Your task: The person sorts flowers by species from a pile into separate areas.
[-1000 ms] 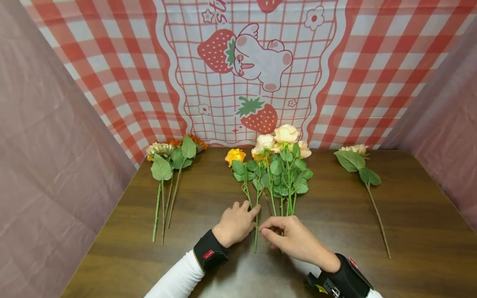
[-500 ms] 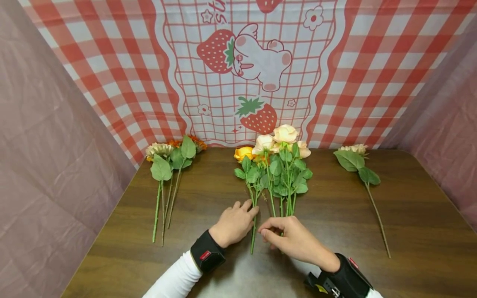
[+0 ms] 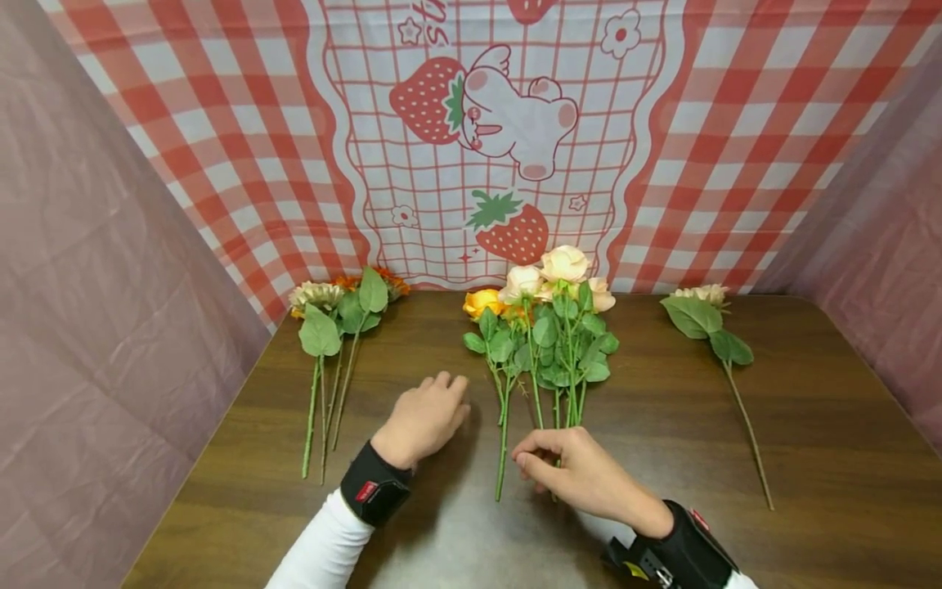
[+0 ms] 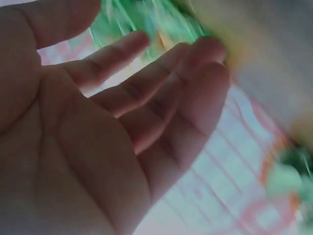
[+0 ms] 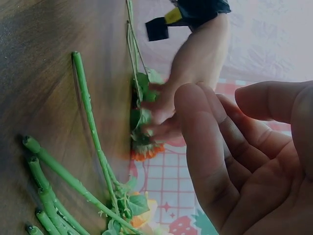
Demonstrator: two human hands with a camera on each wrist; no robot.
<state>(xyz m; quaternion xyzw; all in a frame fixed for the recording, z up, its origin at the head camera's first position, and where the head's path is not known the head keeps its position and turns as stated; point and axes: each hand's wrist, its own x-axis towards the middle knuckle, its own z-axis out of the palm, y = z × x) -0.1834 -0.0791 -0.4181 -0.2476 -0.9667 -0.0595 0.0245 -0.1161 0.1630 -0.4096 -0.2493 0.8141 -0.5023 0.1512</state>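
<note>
My left hand (image 3: 423,413) hovers over the table left of the middle flowers, fingers loosely bent. In the left wrist view its palm holds nothing. My right hand (image 3: 581,466) stays by the lower stems of the middle bunch, overlapping them in the head view; the right wrist view shows a gap between its thumb and fingers, nothing in it. That bunch has peach roses (image 3: 565,263) with green leaves and a yellow-orange rose (image 3: 482,303) at its left. A green stem (image 5: 90,107) lies apart from several other cut stem ends (image 5: 46,198).
At the left lies a group with a cream flower (image 3: 316,293), orange blooms (image 3: 392,282) and broad leaves. A single cream flower (image 3: 699,296) on a brown stem lies at the right. Behind the wooden table (image 3: 243,483) hangs a checked strawberry cloth (image 3: 250,164).
The yellow-orange rose has shifted right against the peach roses. My left hand has let go of its stem and moved left. My right hand has hardly moved.
</note>
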